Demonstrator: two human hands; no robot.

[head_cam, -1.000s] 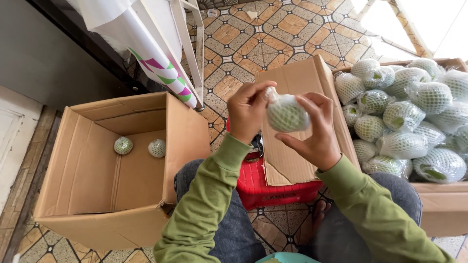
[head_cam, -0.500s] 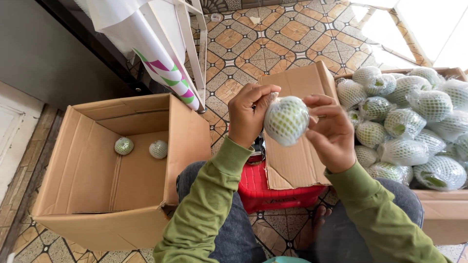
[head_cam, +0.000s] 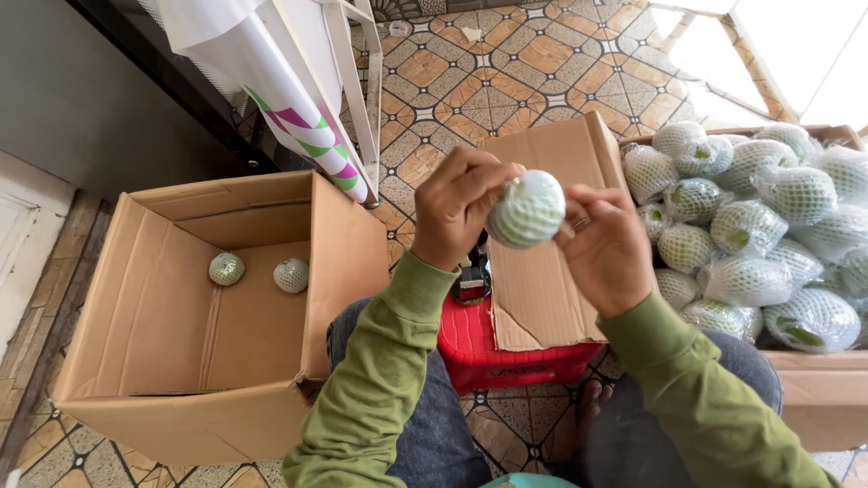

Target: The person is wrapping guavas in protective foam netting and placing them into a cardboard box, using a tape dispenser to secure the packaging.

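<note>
— We have both hands closed on one piece: our left hand [head_cam: 459, 210] pinches the round green fruit in its white foam net sleeve [head_cam: 526, 209] from its left side, fingertips curled over the top edge, and our right hand [head_cam: 603, 248] cups it from the right, thumb against the mesh.

— And the fruit itself, where do we hold it?

— Up in the air between the two hands, above our knees. It looks roughly ball-shaped, pale green showing through the diamond openings of the white net, which wraps it all round as far as we can see. The sleeve sits tight on the side facing us; the far side is hidden by our fingers.

— What lies around the grip?

— Directly below it stands a red plastic crate [head_cam: 506, 354], with a flat sheet of brown cardboard [head_cam: 547, 271] resting on it and leaning away from us. To the right of the grip is a brown carton heaped with more net-wrapped green fruits [head_cam: 750, 230], packed touching one another. Well to the left sits an open brown cardboard box [head_cam: 194, 316]; on its floor lie two small netted fruits [head_cam: 258, 272], near each other but apart.

— Beyond the hands?

— A white metal frame [head_cam: 357, 90] with a white roll printed in green and purple [head_cam: 280, 99], standing on the patterned tile floor [head_cam: 506, 68]. Our green sleeves and dark trousers fill the near edge.
</note>
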